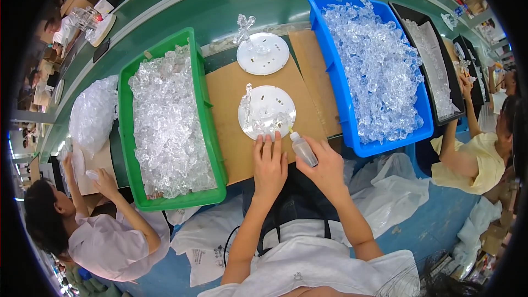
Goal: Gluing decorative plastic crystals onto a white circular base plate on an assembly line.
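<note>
My right hand (324, 166) is closed around a small translucent squeeze bottle (304, 150) with a white cap and a thin nozzle. The nozzle points at the near right edge of a white round disc (258, 99) with small slots. Clear plastic pieces (281, 121) lie on that disc near my fingers, and a clear figure-like piece stands at its left. At the disc's near edge my left hand (269, 168) rests with fingers stretched out, the fingertips touching the rim. Whether they pin a clear piece is hard to see.
A second white disc (275, 60) with a clear piece (243, 28) sits beyond, on brown cardboard (223, 126). A green bin (219, 170) at left and a blue bin (368, 148) at right hold clear pieces. A black tray (454, 115) is farther right. Co-workers sit on both sides.
</note>
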`<move>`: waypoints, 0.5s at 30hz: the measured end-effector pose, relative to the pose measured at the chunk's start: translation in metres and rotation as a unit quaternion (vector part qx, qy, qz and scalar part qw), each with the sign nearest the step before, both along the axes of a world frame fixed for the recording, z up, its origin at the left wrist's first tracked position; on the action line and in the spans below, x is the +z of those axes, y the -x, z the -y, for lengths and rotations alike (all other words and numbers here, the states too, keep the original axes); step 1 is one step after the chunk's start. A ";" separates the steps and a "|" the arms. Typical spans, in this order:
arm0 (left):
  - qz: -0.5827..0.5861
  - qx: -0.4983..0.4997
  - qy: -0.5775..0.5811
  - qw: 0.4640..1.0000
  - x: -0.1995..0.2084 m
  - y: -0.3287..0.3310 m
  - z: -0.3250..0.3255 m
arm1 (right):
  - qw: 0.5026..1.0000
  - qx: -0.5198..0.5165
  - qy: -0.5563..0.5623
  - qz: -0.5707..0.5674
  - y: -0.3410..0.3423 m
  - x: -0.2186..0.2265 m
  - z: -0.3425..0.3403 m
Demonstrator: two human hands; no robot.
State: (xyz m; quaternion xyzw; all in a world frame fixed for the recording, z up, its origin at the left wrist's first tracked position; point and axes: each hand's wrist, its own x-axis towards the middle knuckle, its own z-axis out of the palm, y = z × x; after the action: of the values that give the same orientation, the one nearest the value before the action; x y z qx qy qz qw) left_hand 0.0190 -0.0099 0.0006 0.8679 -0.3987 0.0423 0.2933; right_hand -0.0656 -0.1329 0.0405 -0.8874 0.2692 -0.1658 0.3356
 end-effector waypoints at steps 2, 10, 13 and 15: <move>-0.007 -0.001 0.002 1.000 0.002 -0.001 0.000 | 1.000 0.003 -0.010 0.000 0.002 0.001 -0.004; -0.009 -0.010 0.004 1.000 0.002 -0.003 -0.001 | 0.999 0.015 -0.037 0.004 0.008 -0.004 -0.014; -0.010 -0.010 0.001 1.000 0.001 -0.003 -0.001 | 0.999 0.019 -0.049 0.014 0.009 -0.005 -0.016; -0.009 -0.010 -0.003 1.000 0.002 -0.003 -0.001 | 0.999 0.023 -0.048 0.012 0.010 -0.006 -0.016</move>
State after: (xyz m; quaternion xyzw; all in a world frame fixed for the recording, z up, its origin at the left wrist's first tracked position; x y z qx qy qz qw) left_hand 0.0215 -0.0088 0.0021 0.8654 -0.4046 0.0306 0.2941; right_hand -0.0753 -0.1170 0.0348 -0.8741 0.2524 -0.1561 0.3846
